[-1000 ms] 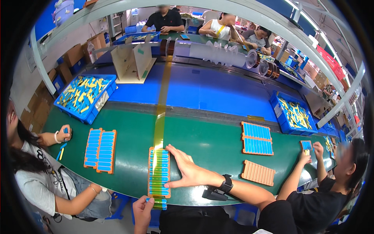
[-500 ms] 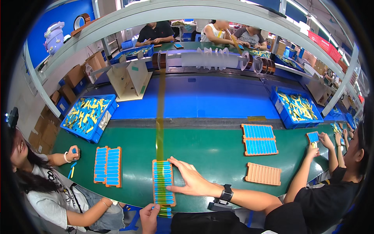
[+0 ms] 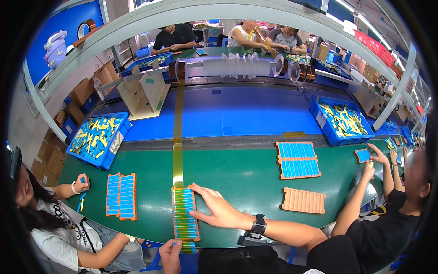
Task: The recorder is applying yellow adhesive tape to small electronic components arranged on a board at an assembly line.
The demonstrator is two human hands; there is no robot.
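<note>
An orange slotted tray (image 3: 196,233) filled with a row of blue strips lies lengthwise in front of me. Translucent amber tape (image 3: 178,157) runs down from an overhead roll and along the tray's middle, over the strips. At the tray's near end my left hand (image 3: 170,256) pinches the tape's end, where a few blue strips (image 3: 188,248) hang beyond the tray. My right hand (image 3: 221,213) rests on the tray's right side, fingers stretched out and thumb over the blue strips. Its wrist wears a black band (image 3: 258,224).
Filled trays (image 3: 121,196) (image 3: 298,160) lie left and right; an empty tray (image 3: 304,201) is at right. Blue bins (image 3: 107,155) (image 3: 335,137) hold loose strips. Tape rolls (image 3: 181,71) hang on a bar. People sit close on both sides, others across.
The scene has shifted slightly left in view. My hands keep their places on the tray and tape. At right, a co-worker's small tray has left their hand and lies on the table.
</note>
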